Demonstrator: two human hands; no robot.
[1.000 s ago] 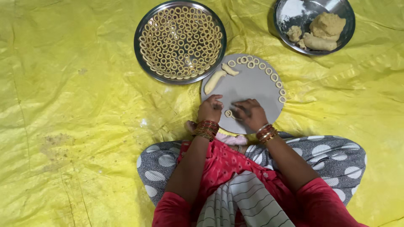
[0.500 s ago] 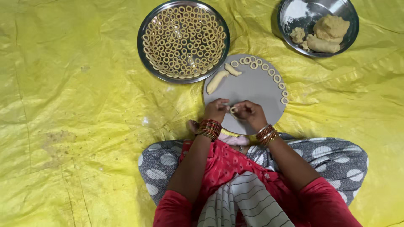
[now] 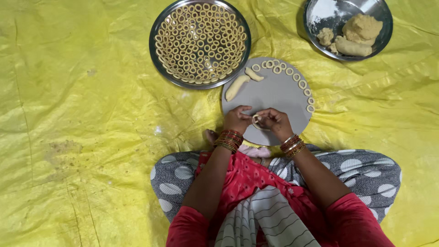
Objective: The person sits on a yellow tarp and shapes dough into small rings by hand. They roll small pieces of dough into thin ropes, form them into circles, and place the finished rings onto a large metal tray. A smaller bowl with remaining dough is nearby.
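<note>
My left hand (image 3: 237, 120) and my right hand (image 3: 274, 122) meet over the near part of a round grey board (image 3: 274, 93). Between their fingertips they pinch a small strip of dough (image 3: 256, 119) curled into a ring. Both wrists wear red and gold bangles. Along the board's far and right rim lies a row of several finished dough rings (image 3: 296, 77). A thick dough roll (image 3: 237, 88) and a shorter one (image 3: 254, 74) lie on the board's far left.
A steel plate (image 3: 200, 42) packed with several dough rings stands far left of the board. Another steel plate (image 3: 349, 27) with dough lumps and flour is at far right. All rests on a yellow plastic sheet (image 3: 82, 119). I sit cross-legged.
My hands came together and lifted slightly off the board, now pinching the dough strip into a ring between them. The camera view shifted a little.
</note>
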